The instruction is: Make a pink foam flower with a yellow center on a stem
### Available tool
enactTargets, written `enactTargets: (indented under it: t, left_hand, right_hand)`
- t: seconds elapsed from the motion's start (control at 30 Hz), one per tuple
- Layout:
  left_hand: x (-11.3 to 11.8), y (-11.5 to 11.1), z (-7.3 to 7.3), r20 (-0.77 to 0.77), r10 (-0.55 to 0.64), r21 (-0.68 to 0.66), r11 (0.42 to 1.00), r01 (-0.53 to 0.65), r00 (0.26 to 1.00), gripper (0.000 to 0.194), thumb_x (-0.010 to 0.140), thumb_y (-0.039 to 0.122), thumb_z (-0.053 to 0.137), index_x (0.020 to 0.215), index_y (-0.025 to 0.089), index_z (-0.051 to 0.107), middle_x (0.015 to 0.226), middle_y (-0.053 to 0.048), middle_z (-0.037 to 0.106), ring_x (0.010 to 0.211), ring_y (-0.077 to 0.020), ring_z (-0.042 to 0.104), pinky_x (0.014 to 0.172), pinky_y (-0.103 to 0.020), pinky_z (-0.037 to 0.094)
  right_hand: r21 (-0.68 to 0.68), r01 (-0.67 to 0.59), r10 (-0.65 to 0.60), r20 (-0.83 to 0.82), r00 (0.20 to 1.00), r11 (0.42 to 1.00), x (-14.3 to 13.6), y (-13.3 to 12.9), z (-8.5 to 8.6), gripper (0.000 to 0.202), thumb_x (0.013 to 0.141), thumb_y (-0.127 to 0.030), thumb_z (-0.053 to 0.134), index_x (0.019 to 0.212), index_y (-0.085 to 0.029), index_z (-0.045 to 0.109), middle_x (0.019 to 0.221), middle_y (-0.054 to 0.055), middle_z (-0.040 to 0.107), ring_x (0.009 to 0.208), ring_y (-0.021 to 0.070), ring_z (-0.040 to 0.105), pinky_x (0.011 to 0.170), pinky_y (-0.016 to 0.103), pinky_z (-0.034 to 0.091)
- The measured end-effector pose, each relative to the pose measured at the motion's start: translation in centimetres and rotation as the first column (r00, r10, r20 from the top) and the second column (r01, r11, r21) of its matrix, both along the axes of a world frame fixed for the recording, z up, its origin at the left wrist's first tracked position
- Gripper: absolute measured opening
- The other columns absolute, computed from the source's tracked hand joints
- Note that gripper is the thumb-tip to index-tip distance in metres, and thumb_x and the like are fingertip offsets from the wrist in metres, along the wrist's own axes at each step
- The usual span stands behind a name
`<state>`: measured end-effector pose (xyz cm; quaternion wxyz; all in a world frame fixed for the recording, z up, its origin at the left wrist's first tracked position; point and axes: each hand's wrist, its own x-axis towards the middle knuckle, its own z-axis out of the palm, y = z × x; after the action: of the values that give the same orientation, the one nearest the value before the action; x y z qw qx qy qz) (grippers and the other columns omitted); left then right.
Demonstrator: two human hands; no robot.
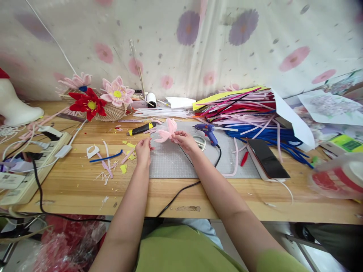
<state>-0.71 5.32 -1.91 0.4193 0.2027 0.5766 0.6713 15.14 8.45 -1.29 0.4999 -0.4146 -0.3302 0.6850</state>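
Above the grey cutting mat [167,166], my right hand [183,140] is closed on a pink petal piece [168,130], its fingertips at the lower right of the petals. My left hand [144,149] is just to the left, fingers pinched together; whatever they hold, if anything, is too small to name. A blue glue gun [208,132] lies on the mat to the right of my right hand. A yellow and black cutter [141,129] rests behind my left hand. Yellow scraps [123,168] lie left of it.
Red [90,104] and pink [117,92] flowers stand at the back left. Bundles of coloured stems [244,105] fill the back right. A phone [268,158] and plastic cup [338,175] are on the right, a power strip [36,170] on the left. A black cable [181,190] crosses the front edge.
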Motion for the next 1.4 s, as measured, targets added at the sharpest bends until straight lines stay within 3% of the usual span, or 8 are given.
enactTargets:
  t: [0.27,0.4,0.53,0.73,0.93,1.07,1.2,1.4]
  left_hand:
    - [-0.4,0.3,2.0,-0.082,-0.008,0.05,0.999,0.012,0.997,0.012,0.068,0.027,0.06,0.066,0.015,0.061,0.057,0.005,0.051,0.041,-0.0036,0.038,0.043,-0.018,0.036]
    - [-0.3,0.0,2.6,-0.153,0.022,0.132,0.991,-0.002,0.988,0.008,0.062,0.017,0.066,0.059,0.014,0.059,0.06,0.003,0.058,0.053,-0.0054,0.049,0.056,-0.017,0.042]
    - [-0.4,-0.4,2.9,-0.201,0.004,0.201,0.979,0.037,0.98,0.005,0.061,0.013,0.066,0.065,0.016,0.065,0.069,0.0,0.064,0.067,-0.0092,0.057,0.066,-0.019,0.045]
    - [-0.8,-0.6,2.0,-0.254,-0.01,0.202,0.977,0.063,0.967,0.004,0.065,0.02,0.064,0.066,0.016,0.065,0.068,-0.001,0.065,0.068,-0.0112,0.059,0.067,-0.022,0.046]
    - [0.3,-1.3,0.1,-0.364,-0.056,0.116,0.988,0.104,0.93,0.026,0.061,0.035,0.072,0.065,0.015,0.056,0.061,0.001,0.057,0.059,-0.0094,0.052,0.062,-0.022,0.043]
    - [0.8,-1.5,-1.0,-0.38,-0.034,0.159,0.982,0.101,0.924,0.034,0.062,0.041,0.07,0.08,0.017,0.055,0.078,-0.001,0.057,0.07,-0.0103,0.053,0.07,-0.025,0.044]
    - [0.5,-1.2,-1.1,-0.421,-0.011,0.196,0.975,0.102,0.907,0.042,0.063,0.043,0.071,0.092,0.019,0.053,0.098,-0.006,0.056,0.088,-0.0136,0.054,0.081,-0.028,0.043]
    - [-0.2,-0.3,-0.7,-0.321,-0.205,0.098,0.964,0.247,0.925,0.059,0.058,0.046,0.074,0.107,0.022,0.053,0.12,-0.011,0.049,0.11,-0.022,0.05,0.087,-0.034,0.043]
  right_hand:
    - [0.134,0.01,-0.027,0.126,0.992,0.991,-0.2,0.0,-0.5,0.036,0.043,-0.031,0.08,0.067,-0.016,0.059,0.061,-0.001,0.064,0.054,0.0092,0.057,0.056,0.023,0.043]
    - [0.171,0.007,-0.033,0.149,0.988,0.985,-0.2,0.0,-0.8,0.035,0.044,-0.031,0.079,0.068,-0.016,0.058,0.059,-0.002,0.063,0.051,0.008,0.054,0.053,0.022,0.041]
    - [0.183,-0.006,-0.025,0.167,0.986,0.983,-0.2,0.0,-1.1,0.034,0.047,-0.032,0.078,0.068,-0.016,0.057,0.059,-0.001,0.064,0.051,0.0077,0.053,0.052,0.022,0.04]
    - [0.169,0.004,-0.028,0.142,0.989,0.986,-0.4,0.0,-1.4,0.035,0.046,-0.031,0.08,0.068,-0.015,0.058,0.058,-0.002,0.063,0.05,0.007,0.053,0.052,0.021,0.04]
    - [0.048,0.017,-0.019,0.03,0.999,0.999,-0.4,0.1,-1.2,0.037,0.044,-0.029,0.082,0.068,-0.016,0.057,0.059,-0.003,0.065,0.054,0.0089,0.06,0.055,0.021,0.045]
    - [0.001,-0.022,0.022,-0.071,0.997,1.0,-0.1,0.1,-1.3,0.034,0.046,-0.025,0.082,0.067,-0.015,0.057,0.062,-0.001,0.067,0.056,0.0099,0.062,0.061,0.022,0.049]
    - [-0.017,-0.052,0.05,-0.096,0.994,0.998,0.0,0.1,-1.5,0.028,0.051,-0.02,0.08,0.067,-0.015,0.058,0.061,-0.001,0.067,0.056,0.0105,0.063,0.062,0.023,0.051]
    - [-0.042,-0.111,0.105,-0.124,0.987,0.993,-0.3,0.1,-1.6,0.02,0.057,-0.012,0.076,0.068,-0.014,0.06,0.063,0.001,0.068,0.058,0.0111,0.064,0.064,0.024,0.053]
